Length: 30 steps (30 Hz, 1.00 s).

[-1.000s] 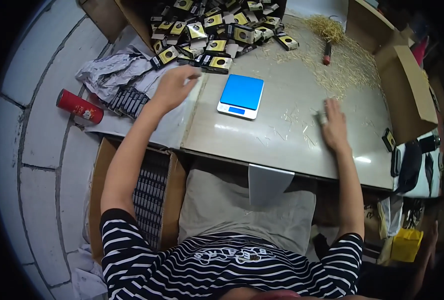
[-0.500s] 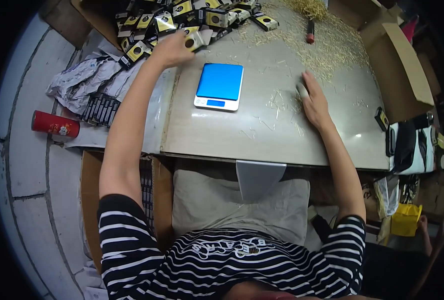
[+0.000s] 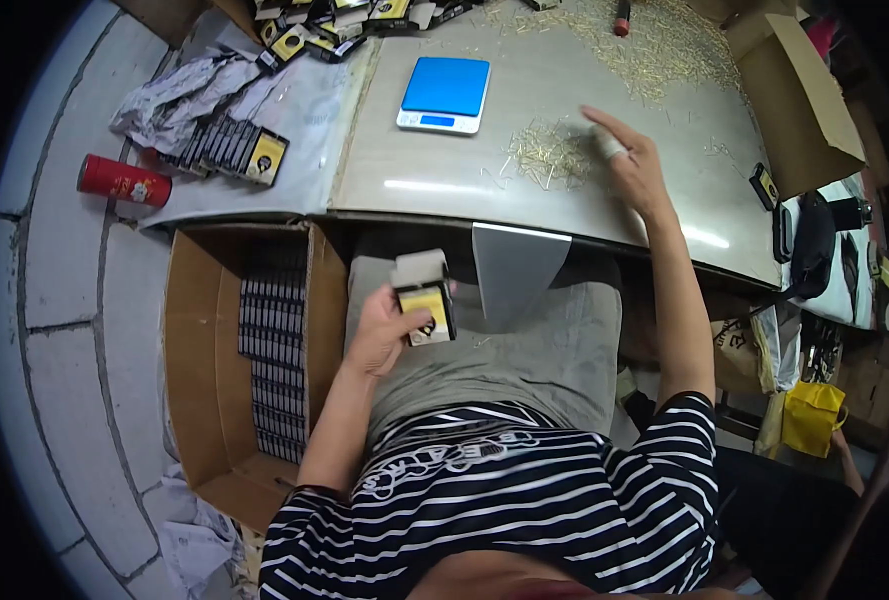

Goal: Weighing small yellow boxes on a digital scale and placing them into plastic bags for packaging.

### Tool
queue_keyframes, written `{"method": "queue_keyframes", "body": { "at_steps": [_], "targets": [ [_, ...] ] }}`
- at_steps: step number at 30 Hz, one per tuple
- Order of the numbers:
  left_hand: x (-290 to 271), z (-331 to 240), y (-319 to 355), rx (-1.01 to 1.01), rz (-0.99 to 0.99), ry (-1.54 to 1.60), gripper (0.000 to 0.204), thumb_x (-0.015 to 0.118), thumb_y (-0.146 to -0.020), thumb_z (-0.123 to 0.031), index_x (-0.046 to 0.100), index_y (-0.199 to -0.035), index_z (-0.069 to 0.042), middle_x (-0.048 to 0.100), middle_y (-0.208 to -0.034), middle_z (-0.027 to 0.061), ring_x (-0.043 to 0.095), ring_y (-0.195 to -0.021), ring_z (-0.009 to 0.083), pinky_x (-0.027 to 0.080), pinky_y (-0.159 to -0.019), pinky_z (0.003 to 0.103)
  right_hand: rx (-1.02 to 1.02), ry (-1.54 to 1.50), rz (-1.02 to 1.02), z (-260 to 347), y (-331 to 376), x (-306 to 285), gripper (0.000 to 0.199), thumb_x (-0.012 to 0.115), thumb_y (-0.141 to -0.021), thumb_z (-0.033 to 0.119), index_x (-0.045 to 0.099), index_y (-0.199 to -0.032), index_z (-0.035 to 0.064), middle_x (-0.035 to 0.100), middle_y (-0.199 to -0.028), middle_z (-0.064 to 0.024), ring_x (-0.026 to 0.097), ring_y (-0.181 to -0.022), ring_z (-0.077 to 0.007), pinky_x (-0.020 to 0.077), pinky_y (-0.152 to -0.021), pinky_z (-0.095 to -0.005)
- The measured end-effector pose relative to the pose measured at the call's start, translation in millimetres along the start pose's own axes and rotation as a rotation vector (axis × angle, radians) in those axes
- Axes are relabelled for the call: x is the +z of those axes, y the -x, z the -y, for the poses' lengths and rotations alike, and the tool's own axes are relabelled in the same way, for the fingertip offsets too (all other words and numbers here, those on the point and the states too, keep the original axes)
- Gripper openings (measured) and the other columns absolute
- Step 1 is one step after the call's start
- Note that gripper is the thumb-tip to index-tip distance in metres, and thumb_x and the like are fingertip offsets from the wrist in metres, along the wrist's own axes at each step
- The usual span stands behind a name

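Observation:
Above my lap, my left hand (image 3: 377, 332) grips a small black-and-yellow carton (image 3: 427, 312), its thumb across the front and a pale flap standing up at the top. My right hand (image 3: 641, 178) is over the table beside a loose pile of thin gold-coloured pin-like pieces (image 3: 545, 155). Its index finger is stretched out, a white wrap circles one finger, and I see nothing held in it. A white kitchen scale (image 3: 447, 90) with a blue top stands to the left of that pile.
Many more gold pieces (image 3: 655, 70) cover the far right of the table. Loose cartons (image 3: 335, 25) heap at the far left, with a row of cartons (image 3: 230, 150) nearer. A cardboard box (image 3: 200, 330) holds stacked cartons below. A red can (image 3: 125, 180) lies left.
My left hand has come from the carton heap down over my lap with a carton. The right hand has moved to a pile that is now larger. The view has tilted nearer.

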<state>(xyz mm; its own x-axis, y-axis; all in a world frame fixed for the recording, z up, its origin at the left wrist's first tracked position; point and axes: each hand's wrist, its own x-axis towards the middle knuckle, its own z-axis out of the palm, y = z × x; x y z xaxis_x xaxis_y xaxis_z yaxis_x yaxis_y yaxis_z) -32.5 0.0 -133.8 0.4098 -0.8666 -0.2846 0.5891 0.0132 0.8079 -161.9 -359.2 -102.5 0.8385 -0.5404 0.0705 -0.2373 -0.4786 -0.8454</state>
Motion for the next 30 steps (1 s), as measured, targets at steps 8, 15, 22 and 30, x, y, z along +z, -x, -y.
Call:
{"method": "queue_keyframes", "body": {
  "at_steps": [8, 15, 22, 30],
  "targets": [
    [-27, 142, -40, -0.296, 0.316, -0.757, 0.037, 0.069, -0.078, -0.004, 0.061, -0.113, 0.001, 0.066, -0.094, 0.0036, 0.059, -0.084, 0.011, 0.048, -0.074, 0.026, -0.197, 0.584, -0.079, 28, -4, 89, 0.044, 0.053, -0.093, 0.031, 0.052, -0.132, 0.0105, 0.046, -0.141, -0.0124, 0.035, -0.136, -0.0298, 0.0263, -0.112, -0.0362],
    [-15, 134, -37, -0.491, 0.059, -0.276, 0.031, 0.072, -0.079, -0.014, 0.065, -0.107, -0.003, 0.067, -0.093, 0.0026, 0.061, -0.079, 0.0097, 0.048, -0.067, 0.025, -0.171, 0.689, -0.252, 62, 68, 136, 0.056, 0.056, -0.073, 0.004, 0.052, -0.129, 0.0079, 0.05, -0.134, -0.0141, 0.041, -0.128, -0.0341, 0.0325, -0.107, -0.0432],
    [0, 116, -30, -0.489, 0.071, -0.002, 0.039, 0.069, -0.08, -0.004, 0.059, -0.118, 0.002, 0.067, -0.104, 0.0081, 0.064, -0.09, 0.0134, 0.054, -0.077, 0.028, -0.259, 0.578, -0.18, 86, 132, 99, 0.042, 0.052, -0.077, -0.006, 0.061, -0.117, 0.0055, 0.059, -0.123, -0.0149, 0.052, -0.12, -0.0308, 0.0398, -0.101, -0.041],
    [-9, 132, -31, -0.368, 0.149, -0.031, 0.045, 0.069, -0.076, 0.004, 0.058, -0.119, 0.002, 0.067, -0.103, 0.0078, 0.064, -0.084, 0.0117, 0.054, -0.069, 0.024, -0.011, 0.115, -0.133, 39, 189, 157, 0.049, 0.043, -0.068, -0.017, 0.062, -0.11, 0.0001, 0.063, -0.108, -0.0191, 0.062, -0.103, -0.0333, 0.0486, -0.09, -0.0378]
  ]
}}
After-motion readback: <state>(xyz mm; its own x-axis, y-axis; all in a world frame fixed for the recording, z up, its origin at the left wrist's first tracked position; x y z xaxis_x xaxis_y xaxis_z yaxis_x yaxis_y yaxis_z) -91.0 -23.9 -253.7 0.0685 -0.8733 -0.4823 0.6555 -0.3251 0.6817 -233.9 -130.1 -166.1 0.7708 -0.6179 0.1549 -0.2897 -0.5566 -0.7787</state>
